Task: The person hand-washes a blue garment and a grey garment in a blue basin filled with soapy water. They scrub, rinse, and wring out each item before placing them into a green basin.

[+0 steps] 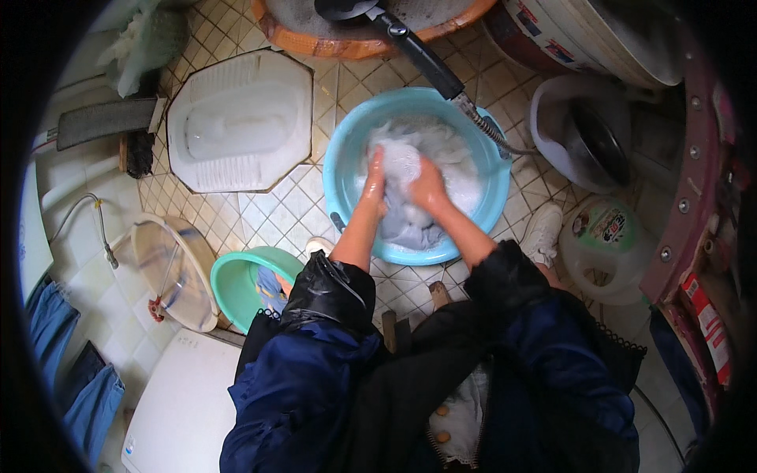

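Both of my hands are inside a light-blue plastic basin (338, 168) of sudsy water on the tiled floor. My left hand (374, 180) presses one side of a bunched, foamy white cloth (401, 161). Against the other side of that cloth rests my right hand (427, 183), its fingers partly hidden by foam. Soaked grey cloth (411, 230) lies below the hands in the basin, and more pale wet fabric (455, 151) spreads behind them. A black shower head handle (423, 56) and its metal hose (491, 130) cross over the basin's far right rim.
A white squat toilet pan (242, 127) lies at left. Near my left leg are a green basin (227, 281) with cloth and a tilted beige basin (174, 272). A detergent jug (603, 254) stands at right. An orange-rimmed tub (331, 48) is at the far side.
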The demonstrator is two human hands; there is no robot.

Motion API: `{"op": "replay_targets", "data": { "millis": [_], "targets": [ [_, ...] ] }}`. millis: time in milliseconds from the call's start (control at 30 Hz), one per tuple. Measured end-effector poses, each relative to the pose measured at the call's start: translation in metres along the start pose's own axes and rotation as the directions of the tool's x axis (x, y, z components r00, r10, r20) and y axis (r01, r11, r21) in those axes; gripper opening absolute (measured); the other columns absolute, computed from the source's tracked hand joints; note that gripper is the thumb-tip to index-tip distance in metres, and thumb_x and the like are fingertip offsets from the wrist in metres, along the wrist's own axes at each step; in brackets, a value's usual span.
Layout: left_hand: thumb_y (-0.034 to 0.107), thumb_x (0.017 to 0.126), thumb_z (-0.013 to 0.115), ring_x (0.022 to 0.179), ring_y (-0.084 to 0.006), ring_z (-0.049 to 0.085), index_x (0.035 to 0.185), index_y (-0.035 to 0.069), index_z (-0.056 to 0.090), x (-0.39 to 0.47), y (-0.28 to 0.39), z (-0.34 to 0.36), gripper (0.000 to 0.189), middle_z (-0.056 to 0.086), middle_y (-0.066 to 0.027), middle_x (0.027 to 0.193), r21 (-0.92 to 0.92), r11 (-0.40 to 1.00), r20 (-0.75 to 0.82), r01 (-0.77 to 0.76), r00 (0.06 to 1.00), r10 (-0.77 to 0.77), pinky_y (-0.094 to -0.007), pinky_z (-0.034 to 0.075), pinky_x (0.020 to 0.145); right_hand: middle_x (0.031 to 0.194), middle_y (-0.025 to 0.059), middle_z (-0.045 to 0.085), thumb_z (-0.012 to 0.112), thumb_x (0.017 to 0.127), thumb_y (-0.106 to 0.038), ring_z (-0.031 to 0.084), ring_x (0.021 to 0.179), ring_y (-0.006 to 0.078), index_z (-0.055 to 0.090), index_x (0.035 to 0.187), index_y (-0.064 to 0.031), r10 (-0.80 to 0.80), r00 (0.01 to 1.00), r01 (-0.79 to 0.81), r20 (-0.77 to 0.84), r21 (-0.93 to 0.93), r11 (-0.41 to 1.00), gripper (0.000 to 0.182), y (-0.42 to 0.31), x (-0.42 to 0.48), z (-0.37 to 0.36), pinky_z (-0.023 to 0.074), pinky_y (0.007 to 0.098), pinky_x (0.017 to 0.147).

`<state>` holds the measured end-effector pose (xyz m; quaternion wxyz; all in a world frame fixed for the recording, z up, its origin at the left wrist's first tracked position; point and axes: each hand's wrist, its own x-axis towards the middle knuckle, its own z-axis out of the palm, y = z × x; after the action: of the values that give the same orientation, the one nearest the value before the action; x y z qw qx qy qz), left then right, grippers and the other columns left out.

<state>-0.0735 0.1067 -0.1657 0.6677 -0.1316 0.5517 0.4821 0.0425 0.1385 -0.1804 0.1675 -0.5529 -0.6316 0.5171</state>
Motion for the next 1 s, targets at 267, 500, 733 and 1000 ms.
{"op": "replay_targets", "data": {
  "millis": [267, 500, 733, 1000],
  "targets": [
    [0.045, 0.087, 0.036, 0.113, -0.0253, 0.042, 0.128, 0.008, 0.035, 0.021, -0.045, -0.033, 0.055, 0.043, -0.0105, 0.124, -0.236, 0.957, 0.253, -0.169, 0.940, 0.229, -0.0401, 0.032, 0.097, 0.098, 0.0121, 0.053, 0.066, 0.065, -0.031, 0.053, 0.091, 0.0316, 0.060, 0.100, -0.0152, -0.208, 0.964, 0.251, 0.167, -0.304, 0.919, 0.039, -0.111, -0.037, -0.017, 0.0447, 0.0393, 0.075],
    [0.044, 0.083, 0.049, 0.109, -0.0237, 0.047, 0.123, 0.005, 0.040, -0.037, -0.003, -0.006, 0.057, 0.049, -0.0084, 0.119, 0.010, 0.999, -0.035, 0.049, 0.998, -0.049, -0.0393, 0.040, 0.090, 0.113, 0.0120, 0.047, 0.063, 0.068, -0.038, 0.043, 0.108, 0.0323, 0.052, 0.108, -0.0129, -0.188, 0.981, 0.187, 0.044, -0.469, 0.863, 0.048, -0.022, 0.052, -0.052, 0.0413, 0.0471, 0.080],
    [0.056, 0.081, 0.044, 0.110, -0.0260, 0.046, 0.123, 0.009, 0.042, -0.031, 0.012, -0.002, 0.064, 0.048, -0.0093, 0.121, -0.327, 0.934, 0.075, 0.142, 0.989, -0.124, -0.0393, 0.038, 0.093, 0.100, 0.0123, 0.053, 0.069, 0.066, -0.022, 0.053, 0.095, 0.0276, 0.057, 0.104, -0.0102, -0.073, 0.977, 0.073, 0.203, 0.005, 0.997, 0.041, -0.051, -0.011, -0.002, 0.0416, 0.0341, 0.083],
    [0.043, 0.081, 0.052, 0.101, -0.0233, 0.052, 0.120, 0.006, 0.044, -0.019, -0.009, -0.006, 0.054, 0.050, -0.0111, 0.117, -0.212, 0.961, 0.242, -0.178, 0.943, 0.228, -0.0364, 0.043, 0.083, 0.088, 0.0080, 0.049, 0.063, 0.069, -0.035, 0.054, 0.083, 0.0283, 0.059, 0.089, -0.0158, -0.230, 0.968, 0.246, 0.100, -0.202, 0.948, 0.028, -0.119, -0.030, -0.013, 0.0459, 0.0406, 0.066]
  ]
}}
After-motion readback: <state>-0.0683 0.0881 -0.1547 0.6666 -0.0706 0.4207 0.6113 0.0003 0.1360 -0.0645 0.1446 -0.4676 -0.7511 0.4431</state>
